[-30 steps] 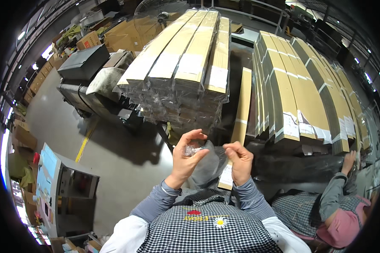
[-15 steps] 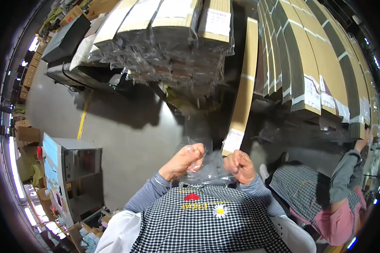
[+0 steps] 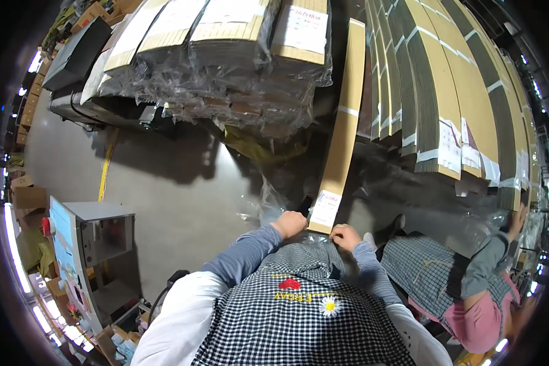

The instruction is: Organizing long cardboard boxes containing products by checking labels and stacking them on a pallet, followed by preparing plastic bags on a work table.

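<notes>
Occupying the upper left, a large stack of tan strips wrapped in clear plastic (image 3: pixel 207 70) stands opposite a white-banded stack of tan strips (image 3: pixel 430 91) on the right. Between them lies a single long, narrow tan bundle (image 3: pixel 341 140), near end toward the operator. Thin clear plastic film (image 3: pixel 316 236) gathers at that end. Step in hand, as judged: fitting film over the bundle's end. Next move calls for drawing it evenly along both sides. Left hand (image 3: pixel 290 224): fingers curled together, apparently clamped on film, beside the left corner. Right hand (image 3: pixel 346 236): fingers bent, apparently pinching film at the right corner.
</notes>
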Action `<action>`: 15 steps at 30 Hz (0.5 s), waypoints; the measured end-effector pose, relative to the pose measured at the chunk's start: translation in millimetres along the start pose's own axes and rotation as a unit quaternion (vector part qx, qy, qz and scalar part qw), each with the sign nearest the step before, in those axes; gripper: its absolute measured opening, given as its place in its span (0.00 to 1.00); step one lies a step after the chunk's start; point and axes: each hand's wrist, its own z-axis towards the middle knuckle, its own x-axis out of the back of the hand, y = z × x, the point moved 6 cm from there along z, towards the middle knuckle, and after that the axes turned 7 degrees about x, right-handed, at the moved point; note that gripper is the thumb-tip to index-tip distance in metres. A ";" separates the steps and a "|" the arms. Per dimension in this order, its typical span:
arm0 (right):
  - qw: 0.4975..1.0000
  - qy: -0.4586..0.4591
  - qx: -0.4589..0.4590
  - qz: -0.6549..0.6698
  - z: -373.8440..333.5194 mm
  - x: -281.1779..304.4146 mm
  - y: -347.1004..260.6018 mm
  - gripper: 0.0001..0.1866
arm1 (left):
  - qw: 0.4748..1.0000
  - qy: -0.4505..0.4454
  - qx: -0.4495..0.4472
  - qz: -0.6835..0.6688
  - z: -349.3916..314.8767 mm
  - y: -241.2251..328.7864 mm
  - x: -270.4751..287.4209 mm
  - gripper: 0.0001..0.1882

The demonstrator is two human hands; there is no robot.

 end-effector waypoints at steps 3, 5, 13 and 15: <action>0.974 0.025 -0.011 0.226 9.7 19.7 7.6 0.09 | 0.991 -0.030 -0.052 -0.116 0.4 2.3 53.1 0.08; 0.875 0.159 -0.109 0.443 18.2 32.4 23.7 0.06 | 0.941 0.013 -0.038 -0.336 9.2 -11.6 74.3 0.07; 0.912 0.383 -0.127 0.076 47.9 48.0 42.1 0.03 | 0.952 0.141 0.107 -0.251 63.4 -40.6 18.1 0.15; 0.842 0.451 -0.159 0.251 57.5 36.3 73.9 0.03 | 0.919 0.324 0.026 -0.223 60.5 -41.0 34.5 0.14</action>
